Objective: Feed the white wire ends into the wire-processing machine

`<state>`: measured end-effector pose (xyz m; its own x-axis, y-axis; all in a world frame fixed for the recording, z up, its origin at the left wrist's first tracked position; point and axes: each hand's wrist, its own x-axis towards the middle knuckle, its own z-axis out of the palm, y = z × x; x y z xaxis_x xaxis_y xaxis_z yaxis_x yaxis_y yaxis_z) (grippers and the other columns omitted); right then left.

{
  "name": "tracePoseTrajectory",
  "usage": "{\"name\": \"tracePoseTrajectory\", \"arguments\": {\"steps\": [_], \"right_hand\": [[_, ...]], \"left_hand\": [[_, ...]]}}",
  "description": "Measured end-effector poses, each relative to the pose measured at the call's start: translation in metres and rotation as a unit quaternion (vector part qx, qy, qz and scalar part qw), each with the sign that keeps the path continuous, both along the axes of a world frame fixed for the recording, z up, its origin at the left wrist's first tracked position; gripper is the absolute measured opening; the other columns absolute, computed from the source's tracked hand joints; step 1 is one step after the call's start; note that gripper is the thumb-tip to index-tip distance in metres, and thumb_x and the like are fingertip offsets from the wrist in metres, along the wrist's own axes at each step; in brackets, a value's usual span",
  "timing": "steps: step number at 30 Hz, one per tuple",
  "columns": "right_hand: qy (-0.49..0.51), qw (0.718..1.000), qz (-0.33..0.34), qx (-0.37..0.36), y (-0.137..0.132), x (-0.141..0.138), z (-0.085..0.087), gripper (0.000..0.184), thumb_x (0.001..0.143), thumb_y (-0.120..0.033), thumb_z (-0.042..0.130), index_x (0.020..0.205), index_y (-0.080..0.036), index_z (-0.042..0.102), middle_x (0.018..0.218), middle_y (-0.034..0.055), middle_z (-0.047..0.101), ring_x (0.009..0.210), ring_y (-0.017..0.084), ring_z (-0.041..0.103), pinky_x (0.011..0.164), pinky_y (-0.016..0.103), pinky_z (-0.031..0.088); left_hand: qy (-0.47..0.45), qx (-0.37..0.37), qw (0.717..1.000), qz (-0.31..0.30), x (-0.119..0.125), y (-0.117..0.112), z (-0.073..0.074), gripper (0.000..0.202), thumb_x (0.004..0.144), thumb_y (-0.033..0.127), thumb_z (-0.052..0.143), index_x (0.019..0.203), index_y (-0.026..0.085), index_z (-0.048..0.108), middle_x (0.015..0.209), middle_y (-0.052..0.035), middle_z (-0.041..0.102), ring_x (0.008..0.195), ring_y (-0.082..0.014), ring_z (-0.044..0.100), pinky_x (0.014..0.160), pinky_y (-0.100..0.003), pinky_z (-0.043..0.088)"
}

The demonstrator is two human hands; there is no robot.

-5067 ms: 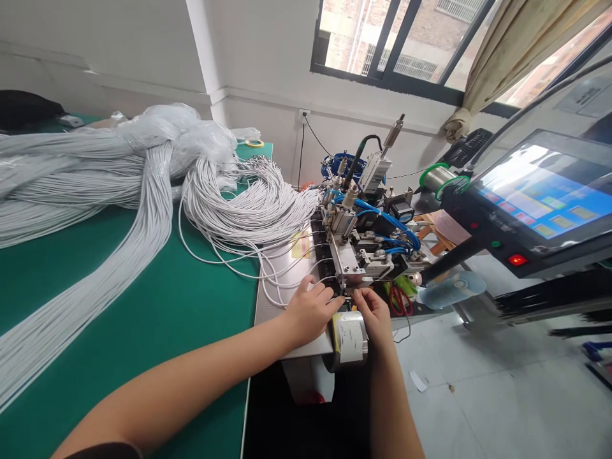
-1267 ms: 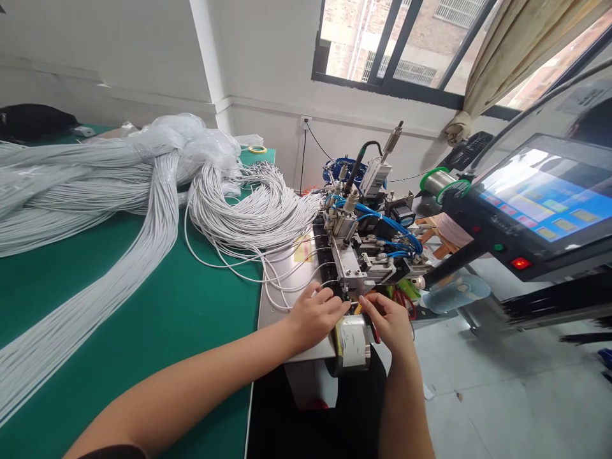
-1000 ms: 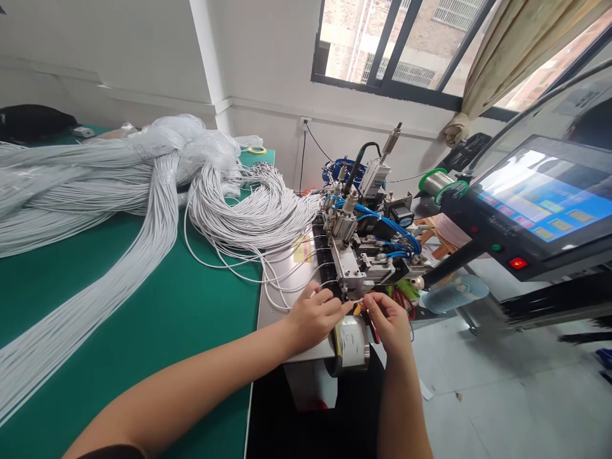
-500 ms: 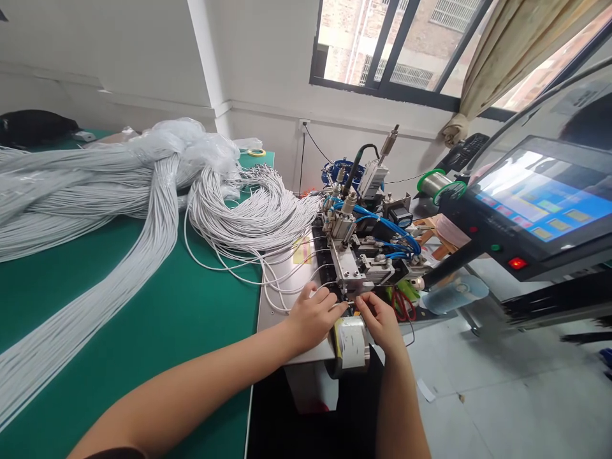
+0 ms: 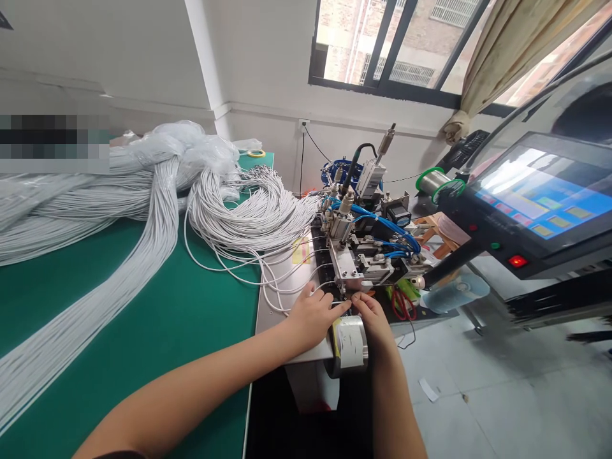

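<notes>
Both of my hands meet at the front of a small metal machine point(image 5: 361, 255) with blue air hoses. My left hand point(image 5: 313, 319) rests on the grey machine plate point(image 5: 272, 306), its fingers pinched on a thin white wire point(image 5: 287, 284) that runs back to the cable pile. My right hand point(image 5: 375, 319) is closed in a pinch at the machine's front slot, touching the left fingertips; what it holds is too small to make out. A motor with a white label point(image 5: 351, 344) sits just below the hands.
Large bundles of white cables point(image 5: 143, 191) cover the green table point(image 5: 143, 319). A touchscreen panel point(image 5: 535, 197) with a red light stands on the right. A solder spool point(image 5: 435, 182), red-handled scissors point(image 5: 399, 305) and a window with a curtain lie behind.
My right hand, lifted a little to the right of the machine a second ago, has come back in to the front slot against my left fingertips. The left hand has barely moved.
</notes>
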<state>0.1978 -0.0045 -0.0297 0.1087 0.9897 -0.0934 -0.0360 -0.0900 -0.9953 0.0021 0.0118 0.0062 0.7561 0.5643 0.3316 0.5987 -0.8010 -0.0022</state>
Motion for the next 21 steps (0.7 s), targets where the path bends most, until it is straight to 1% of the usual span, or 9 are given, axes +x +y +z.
{"name": "tracePoseTrajectory", "arguments": {"steps": [4,6,9,12,16,18,21], "right_hand": [[0.049,0.999,-0.002,-0.022,0.001,-0.001,-0.007,0.036,0.07,-0.049,0.069,0.062,-0.02,0.049,0.054,-0.0074,0.034,0.048,0.009,0.025,0.047,0.023,0.022],[0.052,0.998,-0.005,-0.015,0.001,-0.002,-0.007,0.037,0.07,-0.05,0.07,0.063,-0.02,0.05,0.054,-0.0069,0.036,0.049,0.01,0.028,0.047,0.023,0.024],[0.046,0.999,-0.008,-0.002,-0.003,-0.003,-0.003,0.037,0.07,-0.051,0.071,0.066,-0.019,0.055,0.057,-0.0053,0.043,0.051,0.01,0.034,0.049,0.023,0.029],[-0.008,0.999,-0.031,0.015,-0.012,-0.002,0.003,0.04,0.072,-0.055,0.07,0.07,-0.017,0.059,0.061,-0.0021,0.051,0.054,0.013,0.041,0.052,0.024,0.034],[-0.105,0.989,-0.09,0.051,-0.026,0.007,0.008,0.045,0.074,-0.06,0.065,0.068,-0.016,0.061,0.062,0.0005,0.054,0.059,0.015,0.047,0.055,0.025,0.038],[-0.135,0.983,-0.105,0.061,-0.033,0.011,0.011,0.046,0.076,-0.062,0.062,0.07,-0.016,0.061,0.062,0.0009,0.055,0.059,0.016,0.048,0.055,0.025,0.04],[-0.188,0.971,-0.128,0.075,-0.044,0.013,0.018,0.046,0.079,-0.062,0.06,0.073,-0.016,0.062,0.064,0.0018,0.058,0.058,0.016,0.051,0.055,0.025,0.042]], "left_hand": [[0.02,-0.007,1.0,0.015,0.004,-0.002,0.004,0.05,0.084,0.013,0.049,0.132,0.029,0.048,0.087,-0.004,0.06,0.08,-0.0213,0.055,0.094,-0.046,0.024],[0.022,-0.008,1.0,0.019,0.004,-0.003,0.005,0.05,0.084,0.012,0.049,0.132,0.029,0.048,0.087,-0.0042,0.06,0.08,-0.0212,0.055,0.093,-0.046,0.025],[0.005,-0.002,1.0,0.022,0.001,-0.003,0.004,0.047,0.086,0.014,0.048,0.131,0.029,0.05,0.091,-0.0045,0.061,0.085,-0.0214,0.055,0.09,-0.043,0.026],[-0.03,0.032,0.998,0.034,-0.006,-0.006,0.001,0.037,0.088,0.018,0.049,0.124,0.025,0.057,0.101,-0.0064,0.063,0.093,-0.0224,0.054,0.089,-0.042,0.027],[-0.054,0.068,0.995,0.043,-0.013,-0.01,-0.003,0.032,0.088,0.017,0.046,0.116,0.02,0.062,0.11,-0.0079,0.064,0.099,-0.0233,0.054,0.092,-0.044,0.025],[-0.051,0.061,0.996,0.045,-0.014,-0.011,-0.004,0.032,0.088,0.018,0.047,0.116,0.02,0.062,0.111,-0.0081,0.065,0.1,-0.0236,0.054,0.094,-0.045,0.025],[-0.041,0.025,0.997,0.059,-0.013,-0.009,-0.002,0.035,0.089,0.022,0.046,0.121,0.018,0.059,0.114,-0.0095,0.064,0.103,-0.0244,0.053,0.094,-0.046,0.027]]}}
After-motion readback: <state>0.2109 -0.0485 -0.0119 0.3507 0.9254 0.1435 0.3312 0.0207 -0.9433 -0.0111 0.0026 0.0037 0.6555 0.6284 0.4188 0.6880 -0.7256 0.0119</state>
